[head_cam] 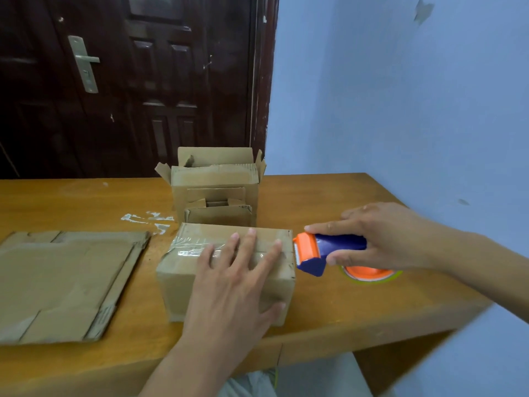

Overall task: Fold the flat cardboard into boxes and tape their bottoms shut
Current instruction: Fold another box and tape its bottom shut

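Note:
A folded cardboard box point(183, 270) stands on the wooden table point(329, 305) near its front edge, clear tape running across its upper face. My left hand point(229, 285) lies flat on top of it, fingers spread and straight, thumb down the front right corner. My right hand point(380, 239) grips a blue and orange tape dispenser point(323, 250) just off the box's right edge, its orange cutter end touching the box's top right corner. The tape roll point(372, 275) shows below my right hand.
A stack of flat cardboard point(63, 282) lies on the left of the table. Behind the taped box stand a smaller open box point(220, 214) and a larger open box point(214, 179). Tape scraps point(146, 219) stick to the tabletop. A dark door and a blue wall stand behind.

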